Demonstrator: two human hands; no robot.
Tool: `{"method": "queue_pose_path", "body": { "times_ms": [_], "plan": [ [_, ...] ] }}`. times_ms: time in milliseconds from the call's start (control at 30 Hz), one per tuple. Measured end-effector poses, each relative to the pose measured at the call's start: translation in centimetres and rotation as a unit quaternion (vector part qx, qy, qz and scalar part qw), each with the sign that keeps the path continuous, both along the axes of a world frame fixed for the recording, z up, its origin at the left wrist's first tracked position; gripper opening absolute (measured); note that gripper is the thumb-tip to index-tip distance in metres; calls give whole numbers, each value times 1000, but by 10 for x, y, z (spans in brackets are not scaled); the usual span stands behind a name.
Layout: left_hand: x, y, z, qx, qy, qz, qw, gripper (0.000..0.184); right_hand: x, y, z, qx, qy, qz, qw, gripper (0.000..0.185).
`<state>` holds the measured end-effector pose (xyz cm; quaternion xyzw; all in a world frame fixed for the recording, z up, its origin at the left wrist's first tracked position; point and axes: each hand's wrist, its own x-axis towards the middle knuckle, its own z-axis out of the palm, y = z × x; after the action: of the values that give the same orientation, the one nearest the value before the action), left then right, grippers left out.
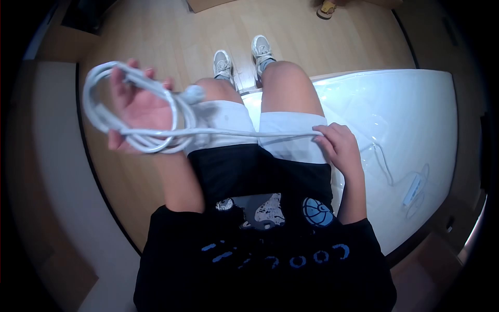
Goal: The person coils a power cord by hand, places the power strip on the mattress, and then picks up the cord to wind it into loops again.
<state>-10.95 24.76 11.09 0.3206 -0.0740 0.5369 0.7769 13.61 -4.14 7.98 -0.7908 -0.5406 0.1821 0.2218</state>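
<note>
A white cable (223, 133) is wound in several loose loops around my left hand (143, 109), which is palm up with its fingers curled up inside the coil. A pale, blurred end piece, perhaps a plug (193, 94), sticks out at the right of the loops. From the coil a straight stretch of cable runs across my lap to my right hand (338, 145). There my right thumb and fingers pinch it above my right thigh. Whether this cable joins the cord lying on the right is hidden behind my right hand.
I sit on a glossy white surface (426, 104), where a white power strip (412, 190) with a thin cord (383, 164) lies to my right. My shoes (222, 63) rest on the wooden floor (156, 31). A yellow-brown object (326, 9) stands at the far edge.
</note>
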Motion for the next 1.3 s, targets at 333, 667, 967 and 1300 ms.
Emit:
{"method": "queue_pose_path", "body": {
  "times_ms": [333,667,967,1300],
  "plan": [
    [35,-52,20,587,447,72,671,85,-14,26,-6,53,3,-58,997,20],
    [101,-114,-38,697,473,-35,538,73,15,-24,-18,58,195,-222,954,23],
    [108,-94,-49,761,415,-28,498,74,32,-25,-12,-52,187,-98,976,26],
    [119,-87,-52,753,410,-62,512,81,34,-35,8,-65,128,-69,987,24]
  ]
}}
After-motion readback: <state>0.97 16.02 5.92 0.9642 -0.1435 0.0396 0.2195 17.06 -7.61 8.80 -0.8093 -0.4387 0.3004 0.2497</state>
